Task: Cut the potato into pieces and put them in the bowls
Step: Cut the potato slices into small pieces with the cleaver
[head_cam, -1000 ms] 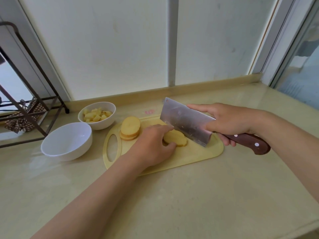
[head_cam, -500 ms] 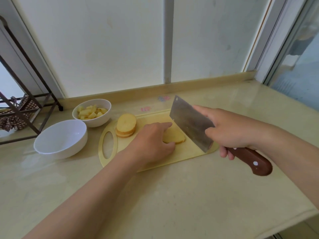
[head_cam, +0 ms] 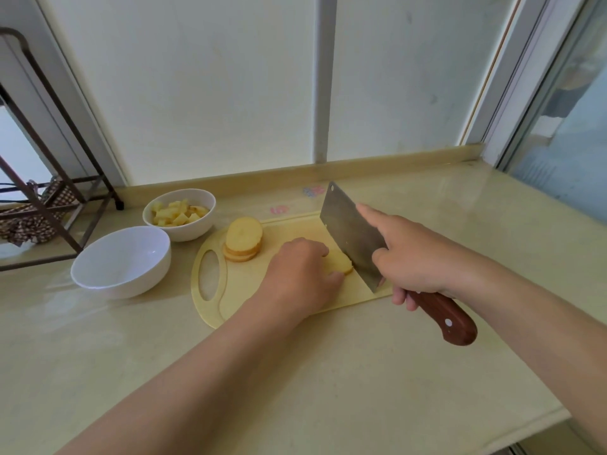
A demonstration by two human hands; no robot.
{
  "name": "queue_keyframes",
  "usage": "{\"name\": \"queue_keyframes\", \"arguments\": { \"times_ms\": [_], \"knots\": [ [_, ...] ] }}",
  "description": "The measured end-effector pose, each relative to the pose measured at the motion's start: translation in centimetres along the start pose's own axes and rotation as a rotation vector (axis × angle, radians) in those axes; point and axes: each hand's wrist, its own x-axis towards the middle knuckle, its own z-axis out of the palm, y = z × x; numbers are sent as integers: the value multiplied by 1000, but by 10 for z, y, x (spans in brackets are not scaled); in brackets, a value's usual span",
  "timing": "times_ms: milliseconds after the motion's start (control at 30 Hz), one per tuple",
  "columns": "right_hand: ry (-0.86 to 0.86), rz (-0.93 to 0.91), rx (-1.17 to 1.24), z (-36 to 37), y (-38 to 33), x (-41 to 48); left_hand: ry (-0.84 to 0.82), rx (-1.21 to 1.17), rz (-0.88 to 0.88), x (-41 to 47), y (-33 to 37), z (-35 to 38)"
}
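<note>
Head-worn view looks down (close, wide-angle) onto countertop (head_cam: 328,372)

Counted on the counter

Two bowls are seen, an empty bowl (head_cam: 121,261) and a filled bowl (head_cam: 194,230). One cutting board (head_cam: 230,290), one cleaver (head_cam: 351,234) and one wire rack (head_cam: 119,205) are counted. There are two hands, the left hand (head_cam: 295,274) and the right hand (head_cam: 417,261). Potato slices are found in two groups, a stack (head_cam: 243,239) and a held group (head_cam: 343,266). The cubes (head_cam: 175,214) cannot be numbered.
</note>
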Motion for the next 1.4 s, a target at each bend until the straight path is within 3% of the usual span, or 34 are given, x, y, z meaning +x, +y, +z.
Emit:
{"name": "queue_keyframes", "arguments": {
  "times_ms": [467,567,700,800,1400],
  "knots": [
    [2,-22,-39,-4,0,7,6,107,-32,-5,7,1],
    [1,-29,-43,-6,1,7,0,159,57,-3,1,-1],
    [5,-32,-55,-8,2,0,-70,3,345,0,-15,-6],
    [3,-20,-64,-8,0,-4,-99,-7,461,2,-25,-5],
    [-26,7,-191,-4,-23,-20,-60,36,635,9,-26,5]
  ]
}}
